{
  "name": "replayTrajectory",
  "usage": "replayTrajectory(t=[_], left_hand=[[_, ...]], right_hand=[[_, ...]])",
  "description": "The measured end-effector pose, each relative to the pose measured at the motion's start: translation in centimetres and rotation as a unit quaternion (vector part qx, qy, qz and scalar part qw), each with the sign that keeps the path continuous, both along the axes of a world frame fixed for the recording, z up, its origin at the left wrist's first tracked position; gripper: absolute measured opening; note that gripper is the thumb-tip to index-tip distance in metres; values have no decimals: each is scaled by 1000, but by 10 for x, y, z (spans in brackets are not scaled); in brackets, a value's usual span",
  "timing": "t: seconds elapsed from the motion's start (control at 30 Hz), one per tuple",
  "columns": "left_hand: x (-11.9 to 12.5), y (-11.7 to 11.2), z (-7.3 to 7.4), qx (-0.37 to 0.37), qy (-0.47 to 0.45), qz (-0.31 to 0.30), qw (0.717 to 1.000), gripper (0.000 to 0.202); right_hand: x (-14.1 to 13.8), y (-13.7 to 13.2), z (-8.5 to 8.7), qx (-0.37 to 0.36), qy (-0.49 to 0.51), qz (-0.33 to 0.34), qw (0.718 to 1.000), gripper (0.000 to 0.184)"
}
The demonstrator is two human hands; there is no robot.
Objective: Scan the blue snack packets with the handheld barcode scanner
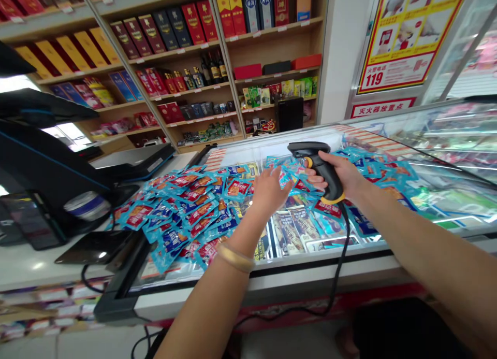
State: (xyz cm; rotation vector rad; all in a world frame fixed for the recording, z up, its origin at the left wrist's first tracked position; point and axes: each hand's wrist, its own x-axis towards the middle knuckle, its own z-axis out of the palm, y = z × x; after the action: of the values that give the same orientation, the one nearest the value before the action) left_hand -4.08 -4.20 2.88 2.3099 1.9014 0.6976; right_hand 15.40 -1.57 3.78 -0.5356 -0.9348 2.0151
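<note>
My right hand is wrapped round the handle of a black and yellow barcode scanner, whose head points left above the glass lid. A dark cable hangs from the base of its grip. My left hand, with a gold bangle at the wrist, reaches over the glass with thumb and fingers apart. Small blue-and-red snack packets lie just beyond and beneath its fingers; I see none gripped. To its left spreads a large heap of these snack packets. More packets lie to the right, partly behind my right hand.
The glass-topped freezer holds packaged goods under its lid. At left stand a dark checkout terminal, a phone and a roll of tape. Shelves of boxes and bottles line the back. The scanner's cable drapes over the front edge.
</note>
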Motion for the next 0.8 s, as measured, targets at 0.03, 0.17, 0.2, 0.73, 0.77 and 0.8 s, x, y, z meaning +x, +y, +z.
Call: replayTrajectory(t=[0.03,0.17,0.2,0.73,0.77,0.8], left_hand=[[12,4,-2,-6,-11,-26,1000,56],[53,18,-16,-29,-30,-91,995,60],[60,21,-19,-37,-30,-100,994,61],[40,42,-26,-61,-595,-1,802,34],[36,43,-23,-72,-675,7,734,34],[33,43,-20,-84,-738,9,669,36]], right_hand=[[13,1,1,-6,-13,-8,1000,20],[56,1,-2,10,-41,-59,997,20],[62,1,-4,14,-40,-73,996,19],[63,0,-7,33,-11,-72,997,20],[63,0,-7,32,-15,-68,997,20],[63,-1,-8,29,-20,-60,998,20]])
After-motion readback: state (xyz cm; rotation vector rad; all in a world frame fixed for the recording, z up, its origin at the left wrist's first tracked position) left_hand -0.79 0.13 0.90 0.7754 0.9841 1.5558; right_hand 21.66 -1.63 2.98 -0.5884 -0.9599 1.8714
